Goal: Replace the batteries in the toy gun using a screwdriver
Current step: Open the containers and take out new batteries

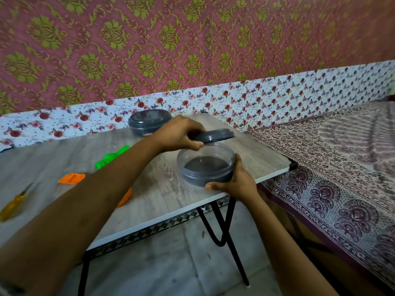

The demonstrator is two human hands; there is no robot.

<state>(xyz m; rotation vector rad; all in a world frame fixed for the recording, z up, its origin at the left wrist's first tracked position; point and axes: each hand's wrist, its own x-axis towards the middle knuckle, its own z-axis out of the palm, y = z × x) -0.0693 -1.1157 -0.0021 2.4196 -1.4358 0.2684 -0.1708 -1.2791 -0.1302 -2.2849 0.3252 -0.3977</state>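
Note:
A round grey container (206, 166) with a clear upper wall stands near the table's right front edge. My right hand (237, 180) grips its side from the right. My left hand (179, 133) holds the grey lid (215, 135) tilted just above the container's far rim. The green toy gun (112, 157) lies on the table to the left, partly behind my left forearm. An orange cover piece (71, 178) lies in front of it. Another orange piece (125, 198) peeks from under my forearm. The yellow-handled screwdriver (15, 202) lies at the far left.
A second grey container (147, 122), with its lid on, stands at the back of the small grey wood-look table (149, 189). The table has black metal legs (222, 227). A bed with a patterned sheet (342, 167) sits to the right. Flowered wall covering runs behind.

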